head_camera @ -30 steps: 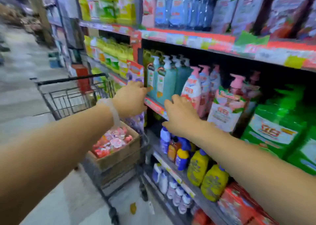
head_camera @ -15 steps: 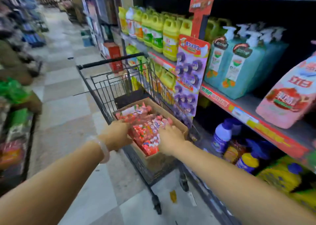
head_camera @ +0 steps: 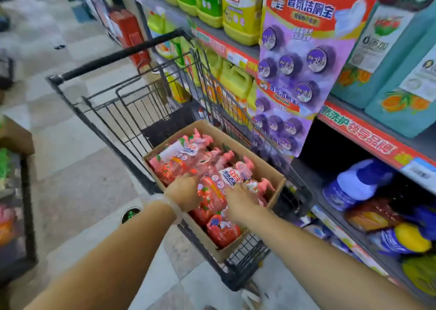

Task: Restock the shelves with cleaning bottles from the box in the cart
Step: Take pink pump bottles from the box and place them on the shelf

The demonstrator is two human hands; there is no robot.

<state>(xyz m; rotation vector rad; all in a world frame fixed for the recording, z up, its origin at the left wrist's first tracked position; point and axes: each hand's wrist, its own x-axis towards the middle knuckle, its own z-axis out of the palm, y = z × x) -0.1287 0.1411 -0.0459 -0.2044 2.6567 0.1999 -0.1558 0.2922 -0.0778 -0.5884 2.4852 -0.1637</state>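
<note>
Both forearms are bare, no sleeves showing. A pale, translucent beaded bracelet (head_camera: 168,204) circles the wrist of the left hand (head_camera: 183,191).

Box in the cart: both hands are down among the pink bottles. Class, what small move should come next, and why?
Probably close both hands on one pink bottle and lift it from the box: they already flank it.

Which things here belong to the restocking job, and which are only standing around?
For the job:
pink bottles
cardboard box
cart
left hand
right hand

Just there:
yellow jugs
purple hanging card
teal bottles
red carton
</note>
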